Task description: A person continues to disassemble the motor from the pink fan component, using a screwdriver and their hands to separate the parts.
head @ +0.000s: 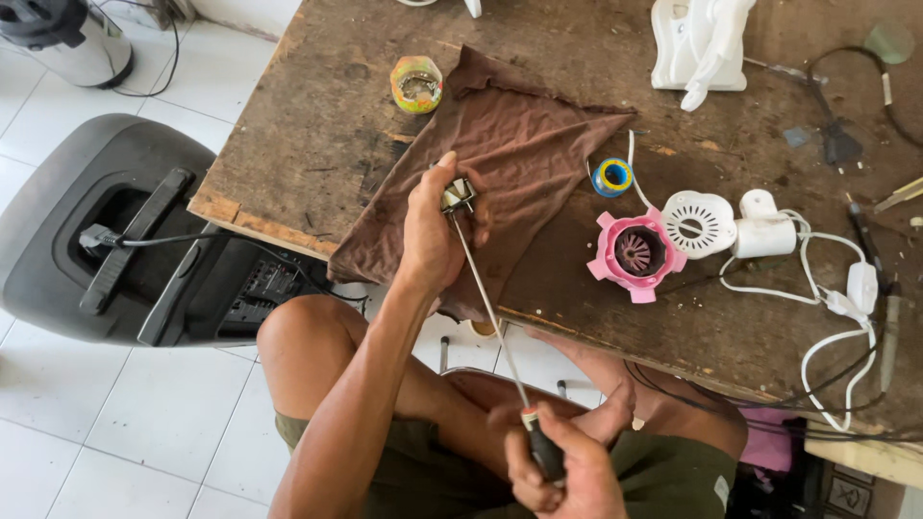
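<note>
A person's left hand (433, 235) pinches a small metal part (458, 195) against a brown cloth (524, 154) draped over the worn wooden table's (317, 125) near edge, steadying it. The right hand (562, 466), fingers wrapped around the handle, drives a long thin screwdriver (490, 308) into it. A pink plastic housing (635, 255) sits nearby.

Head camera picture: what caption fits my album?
Left hand holds a small metal part while right hand works a long screwdriver.
</note>
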